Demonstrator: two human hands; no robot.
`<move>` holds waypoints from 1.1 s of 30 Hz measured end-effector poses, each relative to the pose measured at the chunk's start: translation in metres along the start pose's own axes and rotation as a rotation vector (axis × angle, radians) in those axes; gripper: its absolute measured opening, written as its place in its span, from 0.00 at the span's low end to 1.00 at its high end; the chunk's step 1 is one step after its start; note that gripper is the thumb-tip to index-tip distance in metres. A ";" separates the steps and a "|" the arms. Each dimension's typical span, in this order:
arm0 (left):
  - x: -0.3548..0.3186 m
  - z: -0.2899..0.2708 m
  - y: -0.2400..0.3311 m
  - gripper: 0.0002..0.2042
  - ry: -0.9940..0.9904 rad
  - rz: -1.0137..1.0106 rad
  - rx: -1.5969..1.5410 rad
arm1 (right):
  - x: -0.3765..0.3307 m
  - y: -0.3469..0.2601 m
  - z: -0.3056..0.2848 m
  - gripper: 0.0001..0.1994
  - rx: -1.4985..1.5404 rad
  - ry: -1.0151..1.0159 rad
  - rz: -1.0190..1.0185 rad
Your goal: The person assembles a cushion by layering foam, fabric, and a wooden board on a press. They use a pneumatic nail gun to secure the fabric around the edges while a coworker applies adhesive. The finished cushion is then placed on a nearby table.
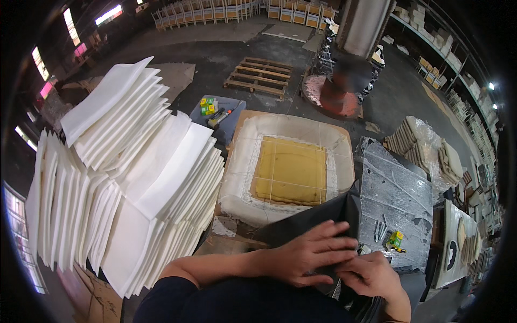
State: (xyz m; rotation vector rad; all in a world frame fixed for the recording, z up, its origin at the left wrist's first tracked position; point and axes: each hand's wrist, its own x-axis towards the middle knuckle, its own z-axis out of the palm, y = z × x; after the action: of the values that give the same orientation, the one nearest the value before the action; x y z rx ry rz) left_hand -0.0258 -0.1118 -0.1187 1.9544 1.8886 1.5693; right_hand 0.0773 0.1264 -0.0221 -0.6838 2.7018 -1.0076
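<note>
A dark, smooth black sheet of upholstery-like material (307,218) lies folded close to me, one corner standing up. My left hand (318,253) reaches across it with its fingers stretched out and spread, holding nothing. Just beside those fingertips, my right hand (371,273) is closed, its curled fingers pinching the black sheet; their tips are partly hidden. Beyond the sheet sits a square, padded off-white frame (235,177), crossed by thin lines, with a yellow foam pad (291,171) in its middle.
White padded sheets (161,177) form tall stacks on the left. At right, a plastic-wrapped surface (396,199) carries metal pieces (381,230) and a yellow-green box (395,238). A grey tray (237,116) holds small boxes and tools. Farther off are a wooden pallet (261,75) and a pillar (363,27).
</note>
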 end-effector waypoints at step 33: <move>-0.069 0.001 -0.023 0.12 -0.317 -0.306 -0.466 | -0.137 -0.147 -0.086 0.16 -0.342 0.453 0.040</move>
State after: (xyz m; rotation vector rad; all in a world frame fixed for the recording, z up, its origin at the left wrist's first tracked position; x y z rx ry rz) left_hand -0.0272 -0.1565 -0.1756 1.5250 1.4506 1.3585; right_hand 0.2235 0.1433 0.1402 -0.4940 3.3179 -0.7699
